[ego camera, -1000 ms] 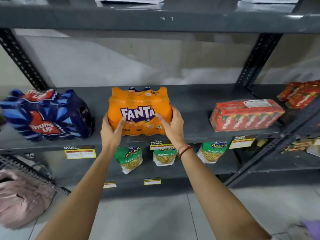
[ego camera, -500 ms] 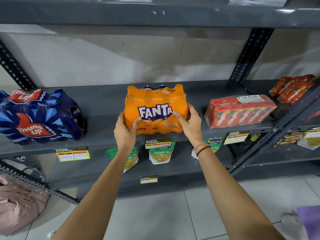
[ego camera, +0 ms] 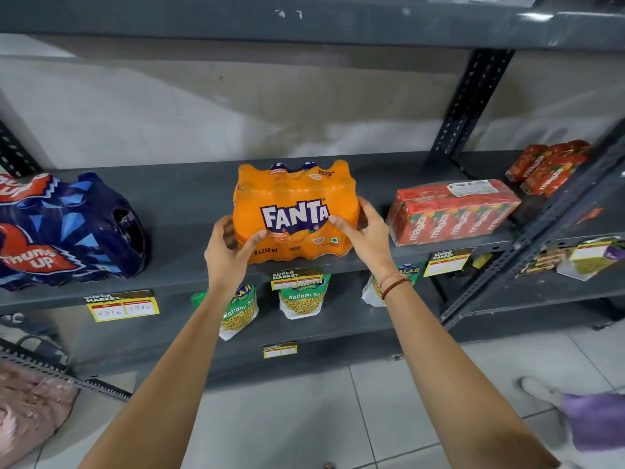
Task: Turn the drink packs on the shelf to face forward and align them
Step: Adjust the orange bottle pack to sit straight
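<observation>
Since a second ago the orange shrink-wrapped Fanta bottle pack [ego camera: 295, 211] has slid right along the grey metal shelf [ego camera: 189, 198] — left hand [ego camera: 227, 253] and right hand [ego camera: 367, 233] clamp its near corners, label forward — so square it gently with the front edge.

Fanta pack [ego camera: 294, 211]: glossy plastic shrink-wrap. Shelf [ego camera: 189, 198]: matt grey painted metal. Floor [ego camera: 304, 418]: smooth tiles.

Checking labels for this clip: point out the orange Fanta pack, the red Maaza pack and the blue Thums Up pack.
Fanta pack [ego camera: 294, 214], head view, front logo.
Maaza pack [ego camera: 449, 214], head view, front face.
Thums Up pack [ego camera: 67, 231], head view, blue wrap.
</observation>
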